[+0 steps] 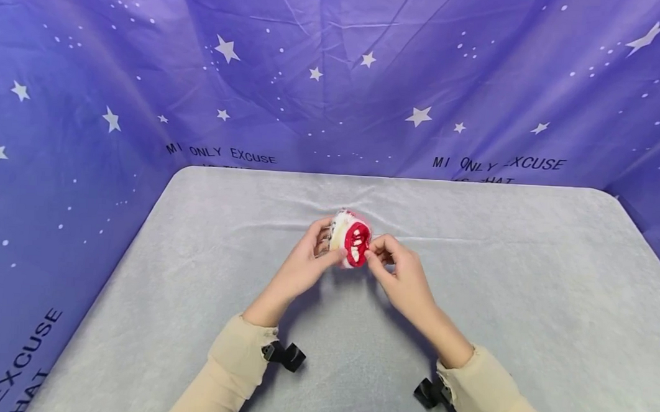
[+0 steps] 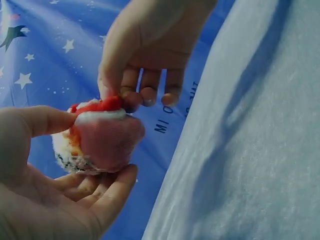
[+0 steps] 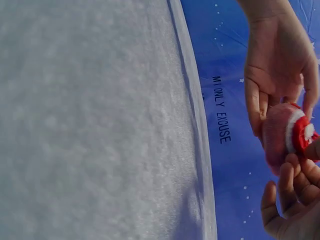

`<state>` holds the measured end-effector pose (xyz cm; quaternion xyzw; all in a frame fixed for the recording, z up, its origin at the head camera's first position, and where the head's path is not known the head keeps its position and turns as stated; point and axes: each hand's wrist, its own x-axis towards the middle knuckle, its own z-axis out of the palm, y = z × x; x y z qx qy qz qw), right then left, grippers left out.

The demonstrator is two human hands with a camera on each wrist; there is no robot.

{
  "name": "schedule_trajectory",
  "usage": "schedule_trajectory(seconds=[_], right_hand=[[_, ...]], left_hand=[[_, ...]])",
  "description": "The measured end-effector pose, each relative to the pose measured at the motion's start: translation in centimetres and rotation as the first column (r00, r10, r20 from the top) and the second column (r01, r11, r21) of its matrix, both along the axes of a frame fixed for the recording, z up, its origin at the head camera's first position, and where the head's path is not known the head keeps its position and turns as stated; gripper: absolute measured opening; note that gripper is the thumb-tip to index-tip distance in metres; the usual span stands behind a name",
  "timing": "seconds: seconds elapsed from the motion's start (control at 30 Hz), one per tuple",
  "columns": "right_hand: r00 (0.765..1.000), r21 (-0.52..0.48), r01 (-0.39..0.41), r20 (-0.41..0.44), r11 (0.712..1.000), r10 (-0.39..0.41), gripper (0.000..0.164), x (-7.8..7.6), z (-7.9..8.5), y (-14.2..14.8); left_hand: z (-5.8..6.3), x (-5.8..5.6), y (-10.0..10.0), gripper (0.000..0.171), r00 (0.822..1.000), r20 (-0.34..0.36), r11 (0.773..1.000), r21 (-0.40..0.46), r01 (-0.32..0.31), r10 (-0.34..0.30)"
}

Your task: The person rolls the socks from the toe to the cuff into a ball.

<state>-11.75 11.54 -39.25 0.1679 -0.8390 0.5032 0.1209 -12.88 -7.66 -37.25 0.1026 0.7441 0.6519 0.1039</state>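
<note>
A balled-up knitted sock is held up over the middle of the table, between both hands. Its red cuff with white patches faces the head camera. In the left wrist view, the sock shows a smooth pink side, a white band and a speckled black-and-white part. My left hand grips it from the left, thumb on the red edge and fingers beneath. My right hand pinches the red cuff's right edge between thumb and index finger. In the right wrist view, the right hand's other fingers are loosely bent beside the sock.
A grey cloth covers the table, with creases toward its far edge. Behind it and on both sides hangs a blue-purple curtain with white stars and black lettering. Black wrist cameras sit at both beige sleeves.
</note>
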Motion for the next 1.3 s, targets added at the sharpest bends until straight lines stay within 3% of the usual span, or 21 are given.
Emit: schedule_trajectory(seconds=[0.17,0.27,0.37,0.5,0.63,0.73,0.83,0.97,1.07,1.2,1.3], right_hand=[[1.0,-0.053,0.003,-0.005,0.999,-0.003,0.007,-0.2,0.1,0.1],[0.993,-0.115,0.005,-0.114,0.993,-0.018,0.01,-0.3,0.2,0.0],[0.972,-0.13,0.012,-0.23,0.991,-0.042,0.013,-0.3,0.4,0.0],[0.962,-0.074,0.01,-0.271,0.997,-0.03,0.019,-0.1,0.7,-0.1],[0.981,-0.08,0.0,-0.191,0.997,-0.016,0.017,0.3,1.1,-0.3],[0.999,-0.181,0.002,-0.038,0.983,-0.009,0.014,0.3,1.5,-0.5],[0.995,-0.263,0.013,0.095,0.965,0.012,0.012,0.2,1.7,-0.6],[0.987,-0.283,-0.013,0.15,0.959,0.058,0.012,0.2,2.0,-0.4],[0.977,-0.336,-0.062,0.171,0.94,0.125,0.009,0.1,2.4,-0.1],[0.96,-0.392,-0.089,0.21,0.916,0.183,0.009,-0.2,2.6,0.3],[0.954,-0.366,-0.058,0.254,0.929,0.16,0.01,-1.0,2.4,0.7]], left_hand=[[-0.1,0.0,-0.1,0.061,0.999,0.023,0.999,-0.035,-0.028,0.029],[-0.1,0.1,0.0,0.057,0.999,0.014,0.997,-0.067,-0.033,0.034],[0.0,0.2,0.2,0.053,0.998,-0.003,0.992,-0.113,-0.057,0.057],[0.2,0.3,0.5,0.05,0.994,-0.064,0.98,-0.171,-0.102,0.093],[0.4,0.5,0.9,0.052,0.982,-0.143,0.968,-0.202,-0.152,0.124],[0.3,0.6,1.2,0.057,0.973,-0.198,0.963,-0.219,-0.16,0.117],[0.2,0.7,1.2,0.06,0.971,-0.226,0.967,-0.223,-0.126,0.075],[-0.2,0.2,0.5,0.063,0.991,-0.132,0.996,-0.088,-0.01,-0.002],[-0.2,-0.3,-0.1,0.065,0.997,-0.059,0.998,0.03,0.047,-0.045],[0.0,-1.0,-0.5,0.059,0.994,-0.015,0.994,0.013,0.104,-0.104],[0.1,-1.5,-0.1,0.059,0.989,0.075,0.991,-0.002,0.132,-0.131]])
